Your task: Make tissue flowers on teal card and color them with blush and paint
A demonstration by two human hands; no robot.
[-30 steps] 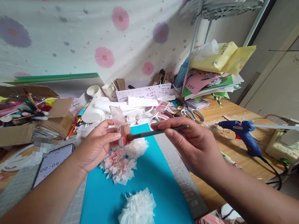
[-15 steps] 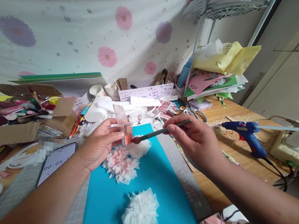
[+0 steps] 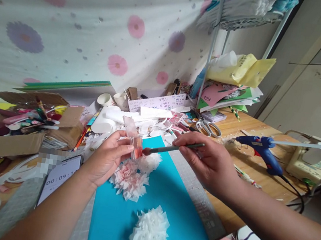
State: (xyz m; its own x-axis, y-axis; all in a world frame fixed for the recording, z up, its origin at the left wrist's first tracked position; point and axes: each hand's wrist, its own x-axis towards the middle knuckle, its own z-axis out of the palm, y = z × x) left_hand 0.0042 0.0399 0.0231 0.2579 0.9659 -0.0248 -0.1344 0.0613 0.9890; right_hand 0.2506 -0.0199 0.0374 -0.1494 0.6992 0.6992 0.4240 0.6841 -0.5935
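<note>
My left hand (image 3: 110, 154) grips a small makeup palette (image 3: 137, 148) with orange and pink pans, its clear lid raised. My right hand (image 3: 207, 160) pinches a makeup brush (image 3: 165, 149) with a dark green handle. The reddish bristles are at the palette's right edge; whether they touch the powder I cannot tell. Below the palette, a pink-tinted tissue flower (image 3: 129, 180) lies on the blue sheet (image 3: 182, 212). Partly hidden behind it is a whitish tissue flower (image 3: 151, 162). Nearer to me sits a white tissue flower (image 3: 150, 233).
A phone (image 3: 59, 179) showing a timer lies left of the sheet. Farther left stands a cardboard box (image 3: 7, 142) of pens. Scissors (image 3: 208, 127) and a blue glue gun (image 3: 262, 150) lie at the right, before a shelf rack (image 3: 213, 43).
The view has shifted slightly, so the scene sits a little lower. Both hands keep their hold, with the brush still close to the palette.
</note>
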